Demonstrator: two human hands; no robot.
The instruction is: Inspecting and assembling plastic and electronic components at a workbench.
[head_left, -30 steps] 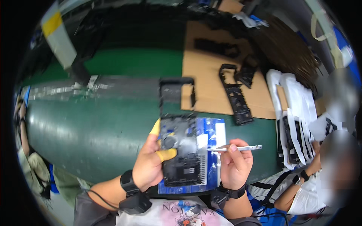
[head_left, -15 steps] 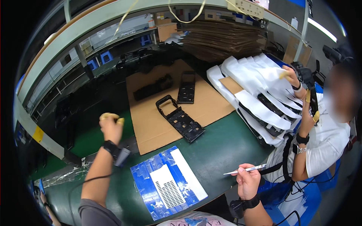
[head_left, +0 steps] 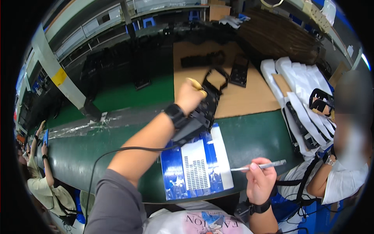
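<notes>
My left hand, with yellow covers on its fingertips, is closed on the left side of a black plastic frame with a large opening at its far end. My hand and the wrist device hide part of the frame. My right hand pinches slim silver tweezers, whose tip points left toward a blue-taped board. On that board lies a white sheet with rows of small dark rectangles. Two more black plastic parts, one long and one upright, lie on the cardboard.
White foam sheets with black parts between them are stacked at the right, beside a co-worker in a white shirt. A grey post rises at the left. A black cable trails from my left wrist. Brown cardboard is piled behind.
My left hand has moved right onto the black frame, which has turned and now tilts the other way. My right hand still holds the tweezers. The view has shifted left.
</notes>
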